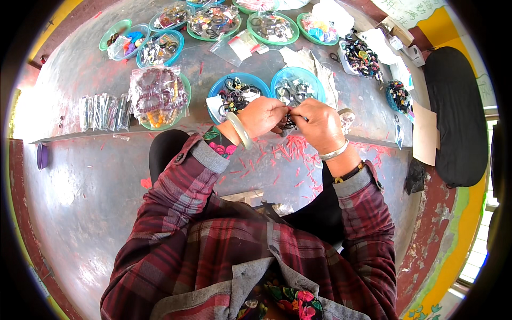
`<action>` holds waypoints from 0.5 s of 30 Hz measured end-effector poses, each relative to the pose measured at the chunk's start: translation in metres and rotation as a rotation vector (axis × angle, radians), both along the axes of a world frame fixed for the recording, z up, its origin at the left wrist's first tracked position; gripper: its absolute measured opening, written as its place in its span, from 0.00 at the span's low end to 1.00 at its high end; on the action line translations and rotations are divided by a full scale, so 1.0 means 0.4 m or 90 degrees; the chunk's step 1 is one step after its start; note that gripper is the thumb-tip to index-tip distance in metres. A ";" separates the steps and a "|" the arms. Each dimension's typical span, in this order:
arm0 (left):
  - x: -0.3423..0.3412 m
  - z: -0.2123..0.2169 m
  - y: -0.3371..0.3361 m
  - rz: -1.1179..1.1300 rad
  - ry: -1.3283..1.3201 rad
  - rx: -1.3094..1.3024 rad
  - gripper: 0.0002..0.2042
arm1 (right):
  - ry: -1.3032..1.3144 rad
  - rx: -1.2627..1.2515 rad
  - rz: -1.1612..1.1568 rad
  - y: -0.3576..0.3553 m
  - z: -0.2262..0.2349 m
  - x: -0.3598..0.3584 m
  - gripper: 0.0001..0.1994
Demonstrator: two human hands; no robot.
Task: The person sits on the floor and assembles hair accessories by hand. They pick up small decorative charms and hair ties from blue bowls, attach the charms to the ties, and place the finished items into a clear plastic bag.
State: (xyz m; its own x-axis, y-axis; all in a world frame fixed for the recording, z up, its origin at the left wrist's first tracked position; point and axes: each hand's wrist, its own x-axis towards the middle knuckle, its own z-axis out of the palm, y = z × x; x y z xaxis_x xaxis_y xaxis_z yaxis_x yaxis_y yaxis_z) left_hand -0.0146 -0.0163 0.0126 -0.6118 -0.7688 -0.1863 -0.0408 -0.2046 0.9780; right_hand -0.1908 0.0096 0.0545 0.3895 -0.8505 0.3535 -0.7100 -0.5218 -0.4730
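Note:
My left hand [262, 118] and my right hand [320, 124] meet just in front of two blue baskets, fingertips pinched together. Between them is a small bunch of black cord [288, 124], partly hidden by the fingers; whether it belongs to a bracelet or hair tie I cannot tell. Behind my left hand stands a blue basket [241, 75] with black cords, beads and white tags. The other blue basket [300, 69], behind my right hand, holds clear plastic bags with dark cord pieces.
A green basket [186, 88] at left bears bagged beaded bracelets [158, 88], beside several thin clear packets [105, 112]. More baskets of small goods line the back. Red scraps [290, 154] litter the surface near the ledge. A brown cardboard sheet [424, 133] leans at right.

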 end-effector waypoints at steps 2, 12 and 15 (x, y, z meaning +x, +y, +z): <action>-0.002 0.003 0.002 0.001 -0.004 0.006 0.12 | 0.060 -0.028 0.009 0.004 0.003 0.006 0.04; 0.003 0.016 -0.009 0.060 0.042 0.059 0.12 | -0.132 0.116 0.041 -0.013 0.032 -0.031 0.11; 0.012 0.019 -0.010 0.095 0.059 0.064 0.13 | -0.074 0.056 0.033 -0.008 0.064 -0.025 0.13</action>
State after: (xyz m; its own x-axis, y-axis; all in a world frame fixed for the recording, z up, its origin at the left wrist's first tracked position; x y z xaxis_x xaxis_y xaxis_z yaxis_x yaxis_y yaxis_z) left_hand -0.0098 -0.0204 0.0202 -0.5110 -0.8324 -0.2143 0.0862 -0.2977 0.9507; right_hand -0.2006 0.0065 0.0802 0.3953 -0.8598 0.3232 -0.6210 -0.5094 -0.5957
